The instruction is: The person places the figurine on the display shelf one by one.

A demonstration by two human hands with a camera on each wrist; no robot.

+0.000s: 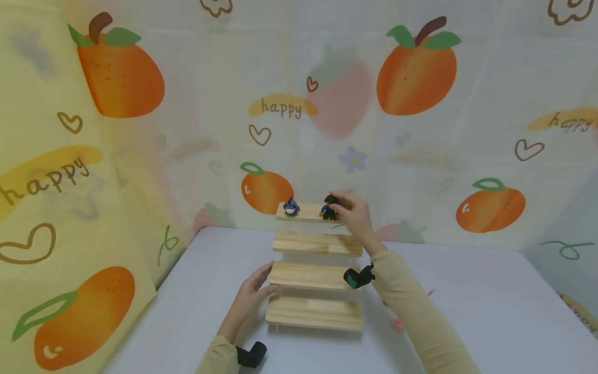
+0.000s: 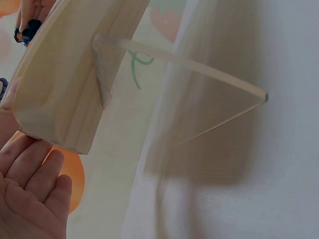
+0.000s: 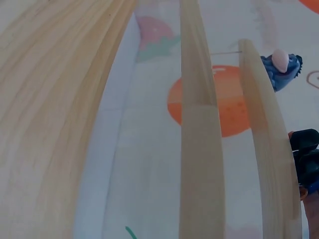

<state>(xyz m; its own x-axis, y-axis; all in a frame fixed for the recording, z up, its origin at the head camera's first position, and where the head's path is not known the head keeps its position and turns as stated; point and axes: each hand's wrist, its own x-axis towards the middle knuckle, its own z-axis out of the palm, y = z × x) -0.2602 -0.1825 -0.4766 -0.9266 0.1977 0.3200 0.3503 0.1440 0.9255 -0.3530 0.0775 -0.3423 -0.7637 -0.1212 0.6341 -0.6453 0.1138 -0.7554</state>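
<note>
A wooden tiered display stand (image 1: pixel 317 311) rises in several steps at the middle of the table. My right hand (image 1: pixel 356 215) pinches a small toy figure (image 1: pixel 329 209) with dark hair and a blue top, at the right part of the top step. On the left of that step sits a blue toy figure (image 1: pixel 290 206), with a pale patch in front. My left hand (image 1: pixel 249 293) holds the left end of a lower step, thumb at the front and fingers toward the back. In the left wrist view, the bent fingers (image 2: pixel 37 172) lie against the board's end.
Pink items (image 1: pixel 398 324) lie on the white table (image 1: pixel 187 322), partly hidden by the right forearm. Clear struts (image 2: pixel 219 74) support the boards. A fruit-printed cloth (image 1: pixel 196 78) hangs behind the table and on its left.
</note>
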